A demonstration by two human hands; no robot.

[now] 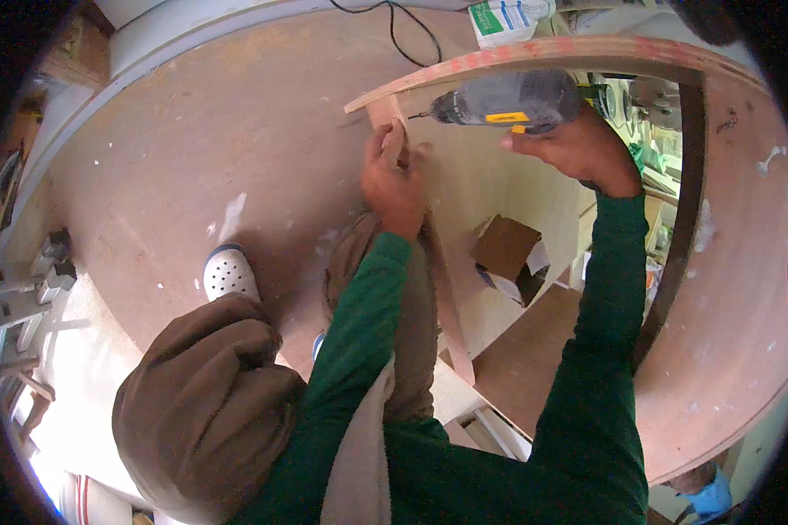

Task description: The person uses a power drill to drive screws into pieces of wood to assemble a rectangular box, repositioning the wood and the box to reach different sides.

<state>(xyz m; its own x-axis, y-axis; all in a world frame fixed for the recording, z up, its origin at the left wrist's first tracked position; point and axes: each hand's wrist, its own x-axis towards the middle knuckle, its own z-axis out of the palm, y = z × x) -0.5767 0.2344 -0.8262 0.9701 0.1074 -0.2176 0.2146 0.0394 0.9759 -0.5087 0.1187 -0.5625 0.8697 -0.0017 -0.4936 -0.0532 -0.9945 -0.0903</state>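
Observation:
In my right hand (594,150) is a dark grey power drill (534,92) with yellow marks, held level, its bit pointing left. The bit's tip is close to the upper end of a pale wooden strip (383,108), the front edge of an open wooden cabinet; whether they touch I cannot tell. My left hand (397,191) is closed around that strip just below the bit, fingers partly blurred. Above the drill runs the cabinet's long curved-looking plywood edge (499,56). The drill's handle is mostly hidden by my right hand.
Inside the cabinet lies an open cardboard box (508,249). A white and green bag (503,22) and a black cable (396,35) lie beyond it. A large brown board (175,166) spreads to the left, under my white clog (229,273). Another plywood panel (727,262) stands at right.

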